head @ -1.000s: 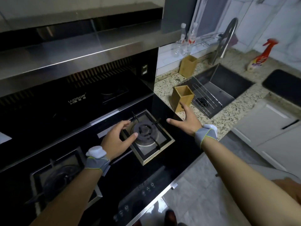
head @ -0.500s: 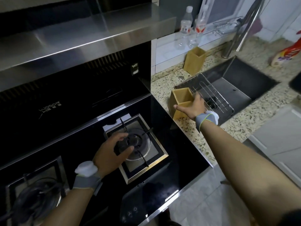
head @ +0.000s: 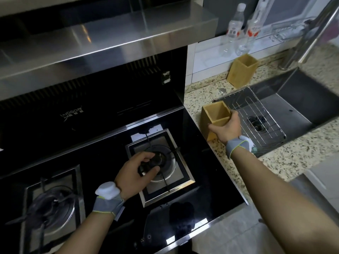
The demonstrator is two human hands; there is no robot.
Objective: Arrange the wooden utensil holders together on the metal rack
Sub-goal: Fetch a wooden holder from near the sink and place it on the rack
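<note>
A square wooden utensil holder (head: 213, 114) stands on the speckled counter beside the stove. My right hand (head: 227, 128) wraps around its near right side, thumb in front and fingers on the right wall. A second wooden holder (head: 242, 73) stands upright farther back against the tiled wall, untouched. The metal wire rack (head: 256, 114) lies across the left part of the sink, just right of the held holder. My left hand (head: 136, 172) hovers over the right gas burner, fingers loosely curled, holding nothing.
A black glass stove (head: 205, 189) with two burners fills the left. A steel range hood (head: 110, 33) overhangs it. The sink (head: 300, 105), a faucet (head: 304, 43) and two plastic bottles (head: 244, 26) sit at the right and back.
My right hand reached forward from the stove edge and closed around the near wooden holder. My left hand stayed over the burner. The camera view shifted closer and to the right.
</note>
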